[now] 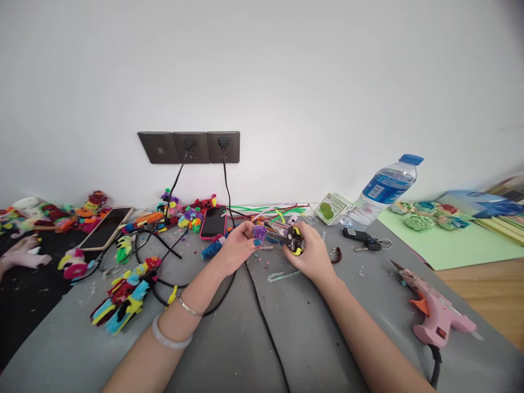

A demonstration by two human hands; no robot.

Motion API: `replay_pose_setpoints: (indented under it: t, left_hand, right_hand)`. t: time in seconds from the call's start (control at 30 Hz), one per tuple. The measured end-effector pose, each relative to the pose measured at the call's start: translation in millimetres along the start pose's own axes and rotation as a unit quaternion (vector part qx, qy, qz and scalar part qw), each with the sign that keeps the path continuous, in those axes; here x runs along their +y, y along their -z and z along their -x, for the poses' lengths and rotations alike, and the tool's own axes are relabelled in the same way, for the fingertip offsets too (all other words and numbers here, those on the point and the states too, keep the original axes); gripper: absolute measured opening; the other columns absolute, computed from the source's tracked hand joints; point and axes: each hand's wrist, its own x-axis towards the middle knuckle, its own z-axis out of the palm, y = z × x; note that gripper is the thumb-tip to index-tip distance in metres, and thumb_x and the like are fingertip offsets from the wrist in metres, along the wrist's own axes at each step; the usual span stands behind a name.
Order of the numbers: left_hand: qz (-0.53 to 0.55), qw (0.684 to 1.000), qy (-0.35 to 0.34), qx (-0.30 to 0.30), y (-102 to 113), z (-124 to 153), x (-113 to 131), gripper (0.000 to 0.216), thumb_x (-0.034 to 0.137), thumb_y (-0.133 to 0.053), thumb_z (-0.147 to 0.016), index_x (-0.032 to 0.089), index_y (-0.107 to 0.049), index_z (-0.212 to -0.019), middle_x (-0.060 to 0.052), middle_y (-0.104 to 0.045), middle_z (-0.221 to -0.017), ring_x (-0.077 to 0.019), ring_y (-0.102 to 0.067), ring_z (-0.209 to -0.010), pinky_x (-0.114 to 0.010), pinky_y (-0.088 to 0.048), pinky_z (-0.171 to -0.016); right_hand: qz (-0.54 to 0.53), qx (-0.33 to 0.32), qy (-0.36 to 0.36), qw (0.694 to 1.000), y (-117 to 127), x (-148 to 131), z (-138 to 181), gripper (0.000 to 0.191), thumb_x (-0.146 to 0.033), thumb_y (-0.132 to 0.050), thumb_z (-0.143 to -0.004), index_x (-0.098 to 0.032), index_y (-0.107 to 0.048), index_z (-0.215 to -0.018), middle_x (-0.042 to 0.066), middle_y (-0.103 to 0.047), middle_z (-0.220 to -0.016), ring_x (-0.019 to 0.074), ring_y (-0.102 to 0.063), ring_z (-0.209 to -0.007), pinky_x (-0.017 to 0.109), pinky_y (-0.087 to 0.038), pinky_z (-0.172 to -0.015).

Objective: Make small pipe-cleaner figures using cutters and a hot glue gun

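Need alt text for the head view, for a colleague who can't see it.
A person's left hand pinches a purple fuzzy piece while the right hand grips black-and-yellow pliers beside it, over a grey table. Colourful pipe-cleaner crafts lie to the left, a pink glue gun and a water bottle to the right.

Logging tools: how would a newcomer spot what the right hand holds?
On the grey mat, beneath the dark wall sockets, the right hand grips a small pliers-like tool. Its black-and-yellow handles set it apart from the pink glue gun.
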Motion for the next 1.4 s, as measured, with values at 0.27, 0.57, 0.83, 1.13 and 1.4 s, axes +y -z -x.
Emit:
replay_pose_setpoints:
  t: [0.27, 0.57, 0.83, 1.13, 1.4]
  left_hand:
    - [-0.013, 1.000, -0.005, 0.010, 3, -1, -3, 0.047, 0.019, -0.093, -0.051, 0.016, -0.067, -0.090, 0.001, -0.064, -0.079, -0.0093, -0.057, -0.070, -0.023, -0.047, -0.069]
    - [-0.091, 0.993, -0.074, 0.015, 10, -3, -8, 0.036, 0.010, -0.085, -0.060, 0.018, -0.054, -0.076, -0.003, -0.069, -0.102, -0.0145, -0.063, -0.099, -0.023, -0.044, -0.084]
    - [-0.133, 0.990, -0.039, -0.034, 6, -1, -9, 0.041, 0.027, -0.085, -0.068, 0.018, -0.061, -0.101, -0.005, -0.073, -0.082, -0.0185, -0.068, -0.078, -0.029, -0.050, -0.077]
    - [-0.211, 0.975, -0.069, 0.019, 8, -1, -13, 0.031, 0.042, -0.075, -0.077, 0.020, -0.064, -0.096, 0.001, -0.052, -0.075, -0.0127, -0.051, -0.065, -0.025, -0.049, -0.063]
    - [-0.178, 0.979, -0.095, -0.009, 10, 1, -12, 0.044, 0.060, -0.065, -0.080, 0.017, -0.063, -0.092, 0.000, -0.048, -0.076, -0.0125, -0.045, -0.065, -0.027, -0.049, -0.064]
  right_hand:
    - [-0.001, -0.006, 0.000, 1.000, -2, 1, 0, 0.029, -0.028, -0.061, -0.074, -0.023, -0.052, -0.101, 0.009, -0.066, -0.092, 0.0297, -0.062, -0.086, 0.039, -0.049, -0.074]
    - [0.001, -0.011, 0.005, 1.000, -2, 0, -1, 0.029, -0.028, -0.061, -0.074, -0.023, -0.051, -0.101, 0.010, -0.066, -0.091, 0.0299, -0.062, -0.084, 0.040, -0.049, -0.074]
    - [0.003, -0.013, 0.007, 1.000, -2, -1, -1, 0.031, -0.026, -0.060, -0.073, -0.024, -0.050, -0.102, 0.009, -0.066, -0.092, 0.0298, -0.062, -0.084, 0.040, -0.049, -0.074]
    - [0.009, -0.015, 0.009, 1.000, -2, -1, -1, 0.030, -0.026, -0.061, -0.074, -0.024, -0.050, -0.101, 0.009, -0.067, -0.093, 0.0295, -0.062, -0.086, 0.039, -0.049, -0.074]
    - [0.012, -0.017, 0.009, 1.000, -3, -1, -1, 0.030, -0.027, -0.061, -0.073, -0.024, -0.050, -0.100, 0.009, -0.066, -0.093, 0.0297, -0.062, -0.086, 0.038, -0.048, -0.074]
